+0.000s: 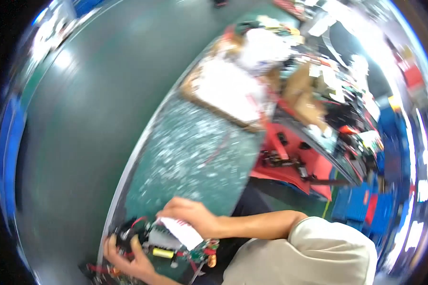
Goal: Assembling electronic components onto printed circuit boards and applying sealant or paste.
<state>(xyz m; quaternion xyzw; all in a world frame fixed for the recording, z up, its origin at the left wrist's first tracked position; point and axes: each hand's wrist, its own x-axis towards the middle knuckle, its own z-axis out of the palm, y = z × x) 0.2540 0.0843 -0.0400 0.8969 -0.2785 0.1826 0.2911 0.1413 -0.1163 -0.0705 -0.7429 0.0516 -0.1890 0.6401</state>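
A green circuit board (169, 247) with a yellow block, a grey metal part and red wires lies at the near end of the bench. My left hand (128, 261) grips its lower left edge, fingers curled around the dark parts and wires there. My right hand (191, 214) reaches in from the right and rests on top of the board, fingers pinched on a white sheet (181, 231) that lies across it. The picture is tilted and blurred, so the small parts are hard to make out.
The scuffed green bench mat (195, 152) stretches away from the board. Beyond it stand a cardboard tray (223, 90) with white material, a red tray (290, 161) with dark parts, and blue crates (361, 204). Grey-green floor (95, 109) lies to the left.
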